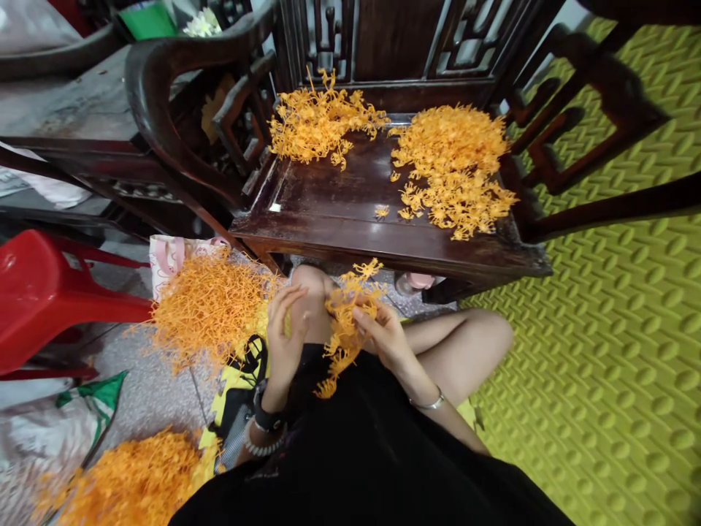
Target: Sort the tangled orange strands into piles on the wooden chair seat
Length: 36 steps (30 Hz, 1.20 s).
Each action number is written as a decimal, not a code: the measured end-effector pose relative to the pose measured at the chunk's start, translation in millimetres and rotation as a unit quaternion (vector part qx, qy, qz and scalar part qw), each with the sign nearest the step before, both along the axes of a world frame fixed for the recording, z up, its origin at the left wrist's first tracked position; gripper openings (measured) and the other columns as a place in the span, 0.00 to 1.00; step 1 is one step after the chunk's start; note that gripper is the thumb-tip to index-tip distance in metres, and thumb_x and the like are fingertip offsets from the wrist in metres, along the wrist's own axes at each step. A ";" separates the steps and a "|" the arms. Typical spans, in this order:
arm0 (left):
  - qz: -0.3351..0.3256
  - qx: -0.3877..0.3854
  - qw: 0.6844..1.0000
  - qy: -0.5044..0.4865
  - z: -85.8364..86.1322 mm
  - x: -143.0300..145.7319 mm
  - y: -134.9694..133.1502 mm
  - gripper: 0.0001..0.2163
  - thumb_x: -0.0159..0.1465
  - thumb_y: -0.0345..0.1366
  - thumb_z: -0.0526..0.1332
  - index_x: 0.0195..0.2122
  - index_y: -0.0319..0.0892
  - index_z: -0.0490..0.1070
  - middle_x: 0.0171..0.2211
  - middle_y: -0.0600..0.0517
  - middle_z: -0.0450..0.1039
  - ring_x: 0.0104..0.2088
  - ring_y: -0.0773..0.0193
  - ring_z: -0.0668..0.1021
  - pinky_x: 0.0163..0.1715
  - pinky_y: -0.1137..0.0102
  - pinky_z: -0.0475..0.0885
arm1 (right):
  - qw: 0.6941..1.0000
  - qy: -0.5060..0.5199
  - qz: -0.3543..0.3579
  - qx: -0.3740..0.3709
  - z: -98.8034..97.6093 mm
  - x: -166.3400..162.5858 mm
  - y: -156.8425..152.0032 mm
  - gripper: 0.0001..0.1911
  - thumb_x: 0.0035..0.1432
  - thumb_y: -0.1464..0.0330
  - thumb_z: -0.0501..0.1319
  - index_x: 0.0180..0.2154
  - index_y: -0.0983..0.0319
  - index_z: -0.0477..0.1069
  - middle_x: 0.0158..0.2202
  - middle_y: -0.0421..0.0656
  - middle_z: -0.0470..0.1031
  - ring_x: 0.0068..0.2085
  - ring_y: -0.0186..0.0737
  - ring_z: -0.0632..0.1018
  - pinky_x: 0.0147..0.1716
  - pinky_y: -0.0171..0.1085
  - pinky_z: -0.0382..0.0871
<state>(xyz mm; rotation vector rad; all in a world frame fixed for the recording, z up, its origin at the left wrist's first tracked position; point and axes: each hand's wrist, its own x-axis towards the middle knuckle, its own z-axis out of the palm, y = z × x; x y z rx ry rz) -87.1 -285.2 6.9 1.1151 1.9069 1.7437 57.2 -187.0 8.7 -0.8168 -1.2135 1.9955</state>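
The person sits on the floor in front of a dark wooden chair, and both hands work close together above the lap. The right hand holds a bunch of orange plastic pieces with the fingers closed around it; the bunch hangs down from the hand onto the black clothing. The left hand is just beside the bunch, with the fingers partly curled, and the fingertips seem to touch the pieces, but I cannot tell if this hand really grips something. On the chair seat there are two heaps of the same orange pieces: the left heap lies near the back of the seat, and the right heap is bigger and reaches almost to the front edge. A large loose pile lies on the floor at the left of the person, just beside a red stool. One more pile is lower left. A green mat covers the floor on the right.
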 end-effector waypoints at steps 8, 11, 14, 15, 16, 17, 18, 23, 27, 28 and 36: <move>-0.299 -0.097 0.916 -0.251 -3.0 26.5 -0.2 0.16 0.58 0.50 0.64 0.37 0.41 0.71 0.33 0.51 0.70 0.34 0.62 0.72 0.39 0.69 0.68 | 0.994 0.098 0.024 -0.039 17.3 -7.1 -5.3 0.17 0.52 0.53 0.63 0.34 0.60 0.71 0.38 0.43 0.73 0.36 0.38 0.73 0.37 0.36 0.68; -0.300 -0.075 0.913 -0.266 3.6 37.3 6.0 0.14 0.61 0.49 0.62 0.32 0.42 0.70 0.30 0.52 0.66 0.32 0.64 0.69 0.37 0.69 0.67 | 0.985 0.108 0.106 -0.078 21.6 -3.3 -1.1 0.28 0.56 0.44 0.53 0.37 0.61 0.72 0.33 0.44 0.73 0.31 0.37 0.72 0.30 0.36 0.67; -0.283 -0.079 0.920 -0.261 4.4 44.3 9.8 0.16 0.61 0.51 0.60 0.31 0.42 0.70 0.30 0.51 0.65 0.35 0.62 0.69 0.39 0.67 0.67 | 0.984 0.123 0.096 -0.085 21.7 0.5 1.9 0.33 0.50 0.39 0.55 0.42 0.60 0.71 0.24 0.40 0.68 0.23 0.34 0.66 0.22 0.34 0.61; -0.285 -0.090 0.916 -0.266 3.6 46.2 10.8 0.16 0.61 0.52 0.59 0.31 0.42 0.70 0.29 0.52 0.65 0.34 0.62 0.69 0.39 0.68 0.67 | 0.984 0.140 0.074 -0.077 22.1 1.5 2.7 0.34 0.46 0.40 0.60 0.44 0.59 0.70 0.22 0.38 0.66 0.22 0.33 0.64 0.21 0.33 0.59; -0.296 -0.103 0.910 -0.270 2.8 48.4 11.9 0.16 0.62 0.51 0.59 0.31 0.41 0.69 0.28 0.53 0.64 0.33 0.63 0.69 0.37 0.69 0.67 | 0.983 0.160 0.051 -0.070 23.3 2.6 3.7 0.34 0.43 0.42 0.64 0.44 0.58 0.70 0.20 0.35 0.63 0.20 0.32 0.62 0.20 0.33 0.58; -0.316 -0.116 0.903 -0.268 2.4 50.8 13.1 0.16 0.62 0.51 0.59 0.32 0.41 0.68 0.28 0.53 0.64 0.32 0.65 0.68 0.35 0.70 0.67 | 0.981 0.179 0.034 -0.066 25.6 4.1 4.8 0.31 0.41 0.44 0.67 0.41 0.57 0.71 0.18 0.33 0.59 0.18 0.30 0.58 0.19 0.32 0.56; -0.341 -0.125 0.895 -0.257 2.8 53.4 14.4 0.15 0.63 0.50 0.58 0.34 0.41 0.68 0.29 0.53 0.65 0.31 0.65 0.68 0.35 0.71 0.66 | 0.978 0.196 0.025 -0.068 29.1 6.3 6.3 0.26 0.42 0.45 0.67 0.35 0.58 0.71 0.16 0.32 0.56 0.17 0.29 0.55 0.19 0.31 0.54; -0.454 -0.121 0.876 -0.108 13.2 62.9 21.7 0.17 0.69 0.46 0.49 0.33 0.40 0.70 0.30 0.50 0.70 0.34 0.62 0.71 0.38 0.69 0.65 | 0.961 0.244 0.019 -0.127 58.8 32.0 19.4 0.33 0.59 0.47 0.54 0.14 0.61 0.50 0.11 0.33 0.41 0.14 0.28 0.48 0.19 0.31 0.56; -0.498 -0.096 0.861 0.033 24.0 55.1 25.2 0.18 0.70 0.42 0.47 0.27 0.41 0.69 0.21 0.53 0.64 0.24 0.65 0.65 0.29 0.69 0.60 | 0.923 0.320 0.106 -0.184 79.9 56.2 31.6 0.34 0.64 0.50 0.47 0.12 0.62 0.45 0.09 0.33 0.38 0.12 0.28 0.46 0.16 0.31 0.51; -0.505 -0.086 0.857 0.060 26.8 51.5 25.8 0.18 0.70 0.40 0.47 0.27 0.41 0.69 0.21 0.53 0.63 0.23 0.65 0.64 0.28 0.69 0.59 | 0.912 0.337 0.136 -0.193 84.2 60.0 34.0 0.35 0.65 0.50 0.46 0.12 0.61 0.44 0.08 0.32 0.38 0.11 0.27 0.45 0.15 0.31 0.50; -0.546 -0.061 0.825 0.137 49.2 31.6 32.5 0.16 0.70 0.36 0.47 0.25 0.42 0.63 0.22 0.54 0.61 0.22 0.66 0.62 0.26 0.69 0.56 | 0.876 0.422 0.228 -0.038 115.0 68.0 44.0 0.33 0.59 0.46 0.51 0.14 0.60 0.44 0.08 0.30 0.39 0.10 0.24 0.45 0.14 0.32 0.42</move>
